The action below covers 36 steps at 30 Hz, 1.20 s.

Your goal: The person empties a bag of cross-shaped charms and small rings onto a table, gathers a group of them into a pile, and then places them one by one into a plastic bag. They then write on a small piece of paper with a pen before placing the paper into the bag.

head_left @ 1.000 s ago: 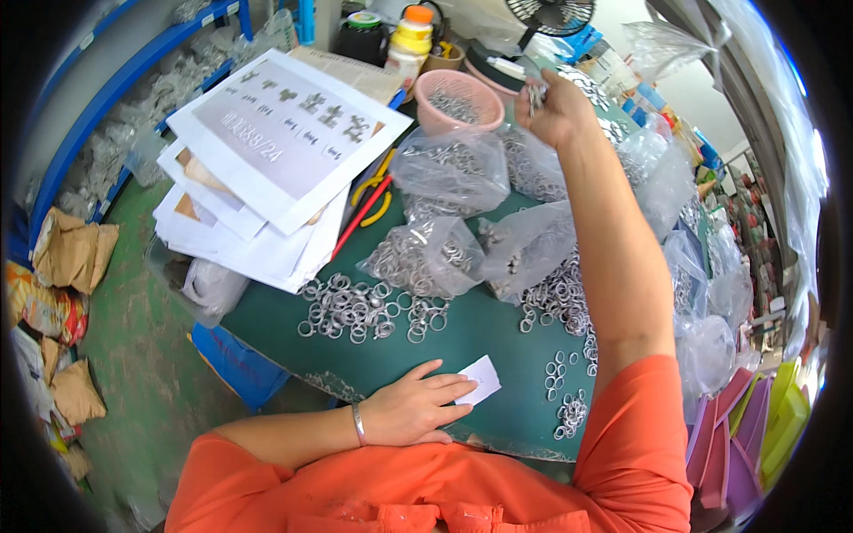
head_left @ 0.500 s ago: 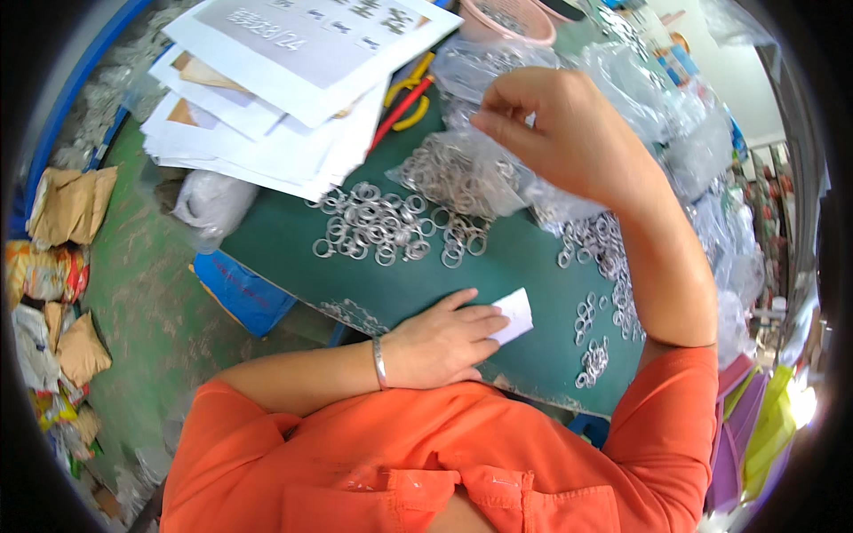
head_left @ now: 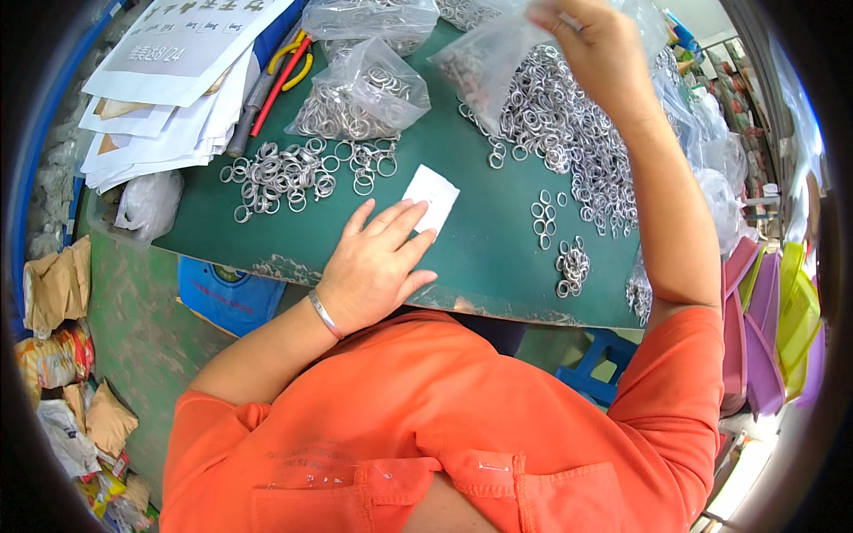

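My left hand (head_left: 373,262) lies flat on the green table, its spread fingertips touching a small white paper slip (head_left: 432,197). Up at the far right, the fingers of my right hand (head_left: 597,43) are pinched on the top of a clear plastic bag (head_left: 494,69). Small greyish-brown pieces show through that bag, too blurred to name. Beneath and beside it spreads a big heap of silver metal rings (head_left: 555,115). A smaller pile of rings (head_left: 283,176) lies left of the slip, in front of a clear bag of rings (head_left: 362,96).
Printed paper sheets (head_left: 169,84) are stacked at the far left, beside yellow-and-red-handled pliers (head_left: 289,67). A small ring cluster (head_left: 573,266) lies near the table's front edge (head_left: 498,306). A blue stool (head_left: 600,364) stands below on the right, and purple and green bins (head_left: 773,329) beyond.
The view has shifted, so the table's things sit further left. My right hand now has the clear bag lifted in its fingers. My left hand stays by the slip, its fingers more spread.
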### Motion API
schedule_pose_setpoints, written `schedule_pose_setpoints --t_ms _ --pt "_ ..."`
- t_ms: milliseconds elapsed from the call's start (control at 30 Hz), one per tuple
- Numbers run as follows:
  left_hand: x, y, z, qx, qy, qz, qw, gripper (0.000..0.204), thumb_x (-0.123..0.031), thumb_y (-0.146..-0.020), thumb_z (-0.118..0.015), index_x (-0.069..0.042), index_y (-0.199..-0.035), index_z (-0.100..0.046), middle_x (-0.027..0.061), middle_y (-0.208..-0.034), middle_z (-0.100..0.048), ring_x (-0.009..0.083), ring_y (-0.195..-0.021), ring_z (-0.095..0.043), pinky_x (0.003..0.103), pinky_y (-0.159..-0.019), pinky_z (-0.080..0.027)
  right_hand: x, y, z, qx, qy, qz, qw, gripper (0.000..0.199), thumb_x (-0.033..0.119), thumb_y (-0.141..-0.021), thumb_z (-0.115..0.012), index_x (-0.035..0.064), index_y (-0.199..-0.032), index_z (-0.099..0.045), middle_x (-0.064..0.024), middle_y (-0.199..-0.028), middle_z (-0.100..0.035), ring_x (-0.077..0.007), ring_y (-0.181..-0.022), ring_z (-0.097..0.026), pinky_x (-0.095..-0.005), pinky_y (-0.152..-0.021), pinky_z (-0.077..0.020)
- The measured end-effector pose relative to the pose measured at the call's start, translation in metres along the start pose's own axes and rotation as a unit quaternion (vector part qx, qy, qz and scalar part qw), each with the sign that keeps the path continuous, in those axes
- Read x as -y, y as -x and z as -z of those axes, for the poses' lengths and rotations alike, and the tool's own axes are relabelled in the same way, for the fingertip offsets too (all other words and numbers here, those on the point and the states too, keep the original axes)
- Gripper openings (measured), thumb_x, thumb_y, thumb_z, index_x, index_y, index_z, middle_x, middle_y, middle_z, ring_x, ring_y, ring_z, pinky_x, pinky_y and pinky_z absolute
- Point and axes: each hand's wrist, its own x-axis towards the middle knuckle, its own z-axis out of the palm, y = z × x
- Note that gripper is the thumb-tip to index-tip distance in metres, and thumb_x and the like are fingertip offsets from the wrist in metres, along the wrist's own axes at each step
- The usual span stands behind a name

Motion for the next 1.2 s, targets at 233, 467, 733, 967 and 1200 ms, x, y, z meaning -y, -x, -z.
schedule_pose_setpoints --t_ms 233,467,733,967,1200 --pt "0.003 -0.004 -0.004 -0.018 -0.052 0.028 0.998 0.051 -0.031 -0.079 -0.070 -0.001 -0.119 -0.057 0.0182 -0.134 -0.049 0.0334 -0.125 -0.046 0.051 -0.104 -0.033 0.040 0.036 0.061 -0.142 -0.108 -0.011 0.984 0.004 0.003 -0.083 -0.065 -0.0005 -0.085 -0.064 -0.0095 -0.081 -0.066 -0.0184 -0.077 -0.061 -0.0307 -0.072 -0.0479" --pt "-0.005 -0.011 -0.001 -0.080 0.030 0.020 0.996 0.084 -0.040 -0.066 -0.080 0.003 -0.131 -0.046 0.0214 -0.131 -0.050 0.0369 -0.122 -0.047 0.048 -0.105 -0.032 0.058 0.097 0.039 -0.043 -0.210 0.141 0.967 0.009 -0.005 -0.079 -0.059 -0.0002 -0.086 -0.061 -0.0159 -0.094 -0.068 -0.0293 -0.093 -0.063 -0.0430 -0.094 -0.0432" --pt "-0.026 -0.001 -0.015 -0.049 0.032 0.028 0.998 0.077 -0.018 -0.057 -0.085 0.000 -0.124 -0.050 0.0114 -0.100 -0.059 0.0302 -0.095 -0.056 0.039 -0.085 -0.041 0.052 0.180 -0.041 -0.127 -0.191 -0.237 0.944 0.053 0.010 -0.083 -0.067 -0.0016 -0.130 -0.045 -0.0166 -0.115 -0.056 -0.0290 -0.106 -0.055 -0.0369 -0.093 -0.0430" --pt "-0.026 0.006 -0.013 -0.057 0.073 0.019 0.996 0.052 0.004 -0.064 -0.074 -0.001 -0.113 -0.056 0.0071 -0.075 -0.056 0.0222 -0.065 -0.057 0.033 -0.062 -0.048 0.116 0.263 -0.011 0.091 -0.243 -0.353 0.899 0.095 0.028 -0.062 -0.087 -0.0024 -0.134 -0.034 -0.0143 -0.095 -0.060 -0.0284 -0.085 -0.059 -0.0370 -0.075 -0.0493" --pt "-0.036 0.009 0.001 -0.053 0.178 0.039 0.982 0.042 0.003 -0.076 -0.076 -0.001 -0.110 -0.051 0.0003 -0.065 -0.055 0.0053 -0.060 -0.051 0.020 -0.057 -0.043 0.113 0.268 -0.026 -0.017 -0.350 -0.331 0.876 0.051 -0.002 -0.080 -0.064 0.0039 -0.127 -0.044 -0.0079 -0.075 -0.055 -0.0220 -0.062 -0.056 -0.0305 -0.059 -0.0456"
